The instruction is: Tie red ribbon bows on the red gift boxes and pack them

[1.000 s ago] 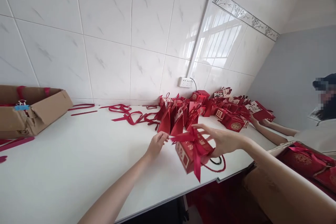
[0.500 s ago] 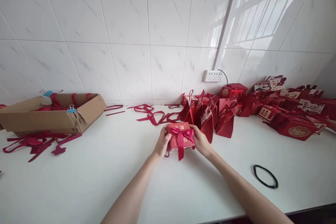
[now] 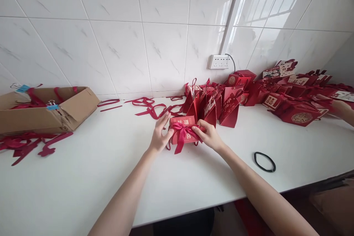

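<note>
A small red gift box (image 3: 190,121) with gold lettering rests on the white table in front of me. Tied across its top is a crimson ribbon bow (image 3: 181,136), one tail hanging over the near side. My right hand (image 3: 209,135) pinches the bow's right loop between thumb and fingers. At the box's left side is my left hand (image 3: 159,133), fingers stretched out and apart, with the thumb against the bow's left loop. Cord handles show partly at both lower sides of the box. Just behind it stand several red gift bags (image 3: 229,108).
A cardboard box (image 3: 80,107) with blue binder clips and ribbons is at left, with loose ribbons (image 3: 45,149) before it. Cut ribbons (image 3: 152,108) lie by the wall. Red boxes (image 3: 301,115) pile up at right, where another person's hand (image 3: 341,108) reaches in. A black band (image 3: 264,161) lies nearer.
The gift box came from the right to the middle of the table and was set down. My left hand then opened from its side, while my right hand moved from the box onto the bow.
</note>
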Action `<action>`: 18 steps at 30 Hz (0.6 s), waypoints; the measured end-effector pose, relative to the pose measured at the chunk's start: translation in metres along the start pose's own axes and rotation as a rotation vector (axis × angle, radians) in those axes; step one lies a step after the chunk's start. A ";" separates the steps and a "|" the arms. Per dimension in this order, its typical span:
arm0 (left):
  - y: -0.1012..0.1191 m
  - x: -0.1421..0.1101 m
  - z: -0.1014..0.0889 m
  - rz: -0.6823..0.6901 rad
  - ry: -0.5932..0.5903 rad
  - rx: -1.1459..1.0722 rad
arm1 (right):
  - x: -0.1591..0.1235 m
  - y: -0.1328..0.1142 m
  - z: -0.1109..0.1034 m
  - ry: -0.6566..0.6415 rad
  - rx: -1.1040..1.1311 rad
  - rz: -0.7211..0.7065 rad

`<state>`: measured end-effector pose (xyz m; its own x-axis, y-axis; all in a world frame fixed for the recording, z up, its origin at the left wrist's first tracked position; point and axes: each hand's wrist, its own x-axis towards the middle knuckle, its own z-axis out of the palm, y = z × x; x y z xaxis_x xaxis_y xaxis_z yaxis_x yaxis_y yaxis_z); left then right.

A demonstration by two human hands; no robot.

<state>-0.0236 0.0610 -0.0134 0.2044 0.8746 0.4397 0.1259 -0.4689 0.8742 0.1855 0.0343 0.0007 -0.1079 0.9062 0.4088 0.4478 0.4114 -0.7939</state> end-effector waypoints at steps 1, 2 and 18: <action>0.004 0.000 -0.002 0.033 0.030 0.071 | 0.000 0.000 0.000 0.007 -0.009 -0.012; 0.008 0.000 -0.003 0.064 0.049 0.116 | 0.000 0.000 -0.001 0.010 -0.016 -0.025; 0.016 -0.005 0.005 0.117 0.091 0.061 | 0.000 0.000 -0.004 0.016 -0.022 -0.158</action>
<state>-0.0176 0.0488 -0.0023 0.1326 0.8196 0.5574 0.1653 -0.5728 0.8029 0.1886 0.0342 0.0028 -0.1646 0.8287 0.5349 0.4453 0.5463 -0.7094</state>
